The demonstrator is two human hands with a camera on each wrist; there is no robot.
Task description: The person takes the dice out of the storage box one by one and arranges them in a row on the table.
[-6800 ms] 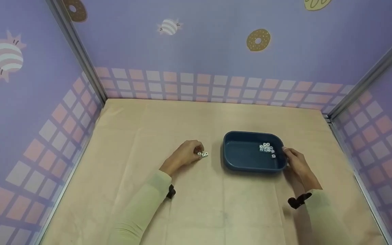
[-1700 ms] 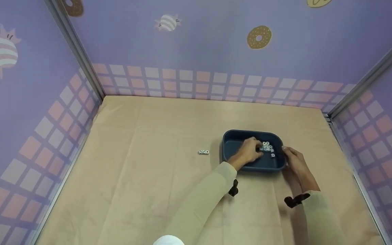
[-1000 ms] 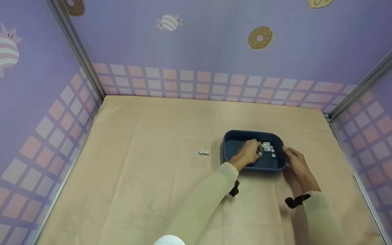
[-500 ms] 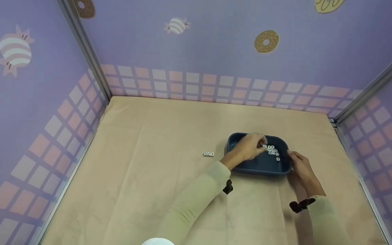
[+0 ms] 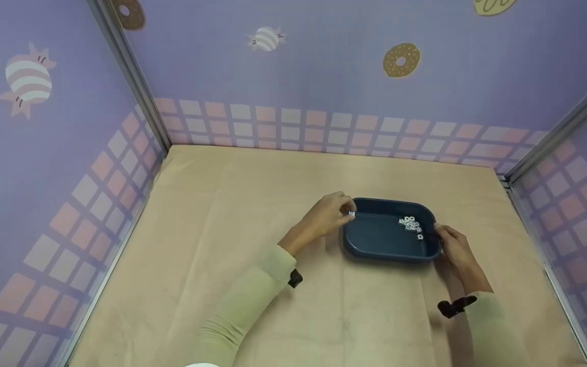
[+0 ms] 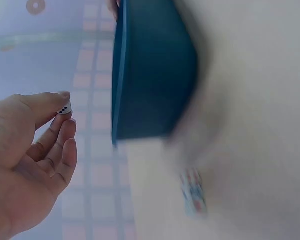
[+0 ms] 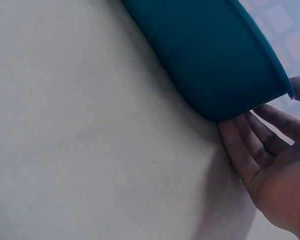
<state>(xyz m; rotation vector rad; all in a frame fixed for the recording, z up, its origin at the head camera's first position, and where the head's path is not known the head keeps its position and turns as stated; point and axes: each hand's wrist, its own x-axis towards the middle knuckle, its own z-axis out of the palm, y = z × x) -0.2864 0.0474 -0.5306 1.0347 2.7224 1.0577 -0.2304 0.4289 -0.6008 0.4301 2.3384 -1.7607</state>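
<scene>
My left hand (image 5: 326, 214) pinches a white die (image 6: 64, 108) between thumb and index fingertip; black pips show on it. This hand is at the left rim of a dark blue plastic tub (image 5: 388, 250). My right hand (image 5: 456, 250) holds the tub's right end, with the thumb at the rim and the fingers against the outer wall (image 7: 215, 75). Several white dice (image 5: 409, 224) lie clustered inside the tub, toward its right end. Outside it, a short row of dice (image 6: 192, 192) on the table looks blurred in the left wrist view; my left hand hides it in the head view.
A beige cloth (image 5: 252, 178) with fold lines covers the table. Purple printed panels (image 5: 314, 66) stand at the back and both sides, joined by grey metal posts (image 5: 138, 76). Black wrist straps (image 5: 456, 307) sit on both forearms.
Earlier, my left hand was at the short dice row, then reached among the dice in the tub. It has since lifted one die and moved left to the rim. The right hand keeps its hold.
</scene>
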